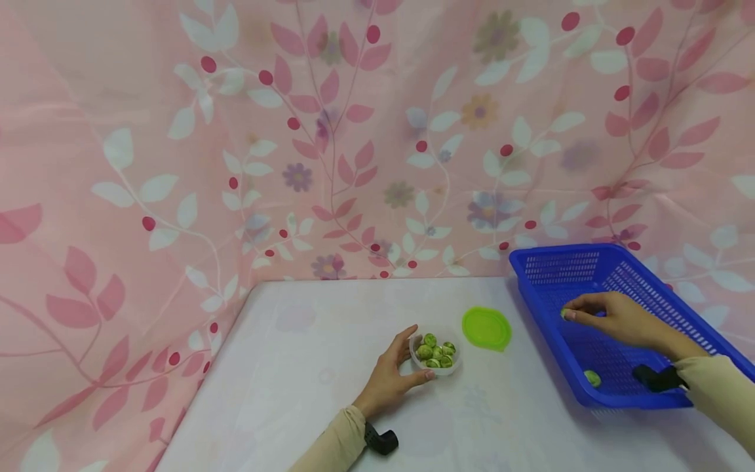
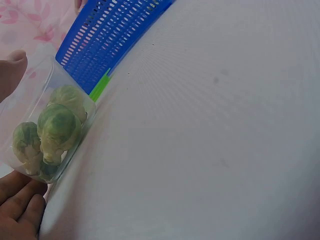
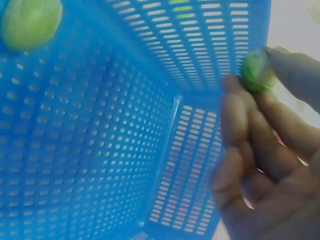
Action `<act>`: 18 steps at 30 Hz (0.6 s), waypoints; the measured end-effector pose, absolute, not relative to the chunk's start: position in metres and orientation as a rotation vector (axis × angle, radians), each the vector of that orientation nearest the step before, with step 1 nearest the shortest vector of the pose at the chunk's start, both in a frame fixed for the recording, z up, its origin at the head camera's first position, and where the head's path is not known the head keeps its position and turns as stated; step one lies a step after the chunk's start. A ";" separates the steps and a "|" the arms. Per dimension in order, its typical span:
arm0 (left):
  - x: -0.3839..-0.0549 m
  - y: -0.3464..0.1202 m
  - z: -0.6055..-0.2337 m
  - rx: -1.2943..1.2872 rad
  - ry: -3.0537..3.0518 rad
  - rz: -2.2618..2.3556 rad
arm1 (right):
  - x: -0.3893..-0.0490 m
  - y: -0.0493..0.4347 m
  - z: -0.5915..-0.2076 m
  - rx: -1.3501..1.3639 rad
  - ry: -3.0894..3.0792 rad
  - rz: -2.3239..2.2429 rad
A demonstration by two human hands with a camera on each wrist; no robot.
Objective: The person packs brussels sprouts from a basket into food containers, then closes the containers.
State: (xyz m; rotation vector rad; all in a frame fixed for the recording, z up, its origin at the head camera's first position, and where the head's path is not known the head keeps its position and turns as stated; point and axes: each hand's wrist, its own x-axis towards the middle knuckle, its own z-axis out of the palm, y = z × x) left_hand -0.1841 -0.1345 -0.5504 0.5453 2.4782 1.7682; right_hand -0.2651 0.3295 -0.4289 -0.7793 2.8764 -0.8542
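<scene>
My left hand holds a small clear plastic container on the table, thumb on the near side and fingers round the far side. Several Brussels sprouts lie heaped inside it. Over the blue basket, my right hand pinches one Brussels sprout between thumb and fingertips, near the basket's left wall. Another Brussels sprout rests in the near left corner of the blue plastic basket. In the right wrist view that loose sprout shows at the upper left.
A bright green lid lies flat between the container and the basket. The white-covered table ends at a pink floral curtain behind. The basket's perforated walls rise around the right hand.
</scene>
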 end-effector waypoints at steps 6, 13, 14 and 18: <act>-0.186 -0.135 -0.552 0.547 2.456 1.789 | -0.262 0.321 -0.425 -0.693 3.031 -0.963; -0.186 -0.134 -0.554 0.554 2.471 1.780 | -0.252 0.309 -0.416 -0.701 3.090 -1.142; -0.186 -0.134 -0.554 0.560 2.475 1.780 | -0.251 0.306 -0.414 -0.700 3.079 -1.171; -0.186 -0.134 -0.553 0.570 2.488 1.776 | -0.245 0.293 -0.404 -0.743 3.042 -1.242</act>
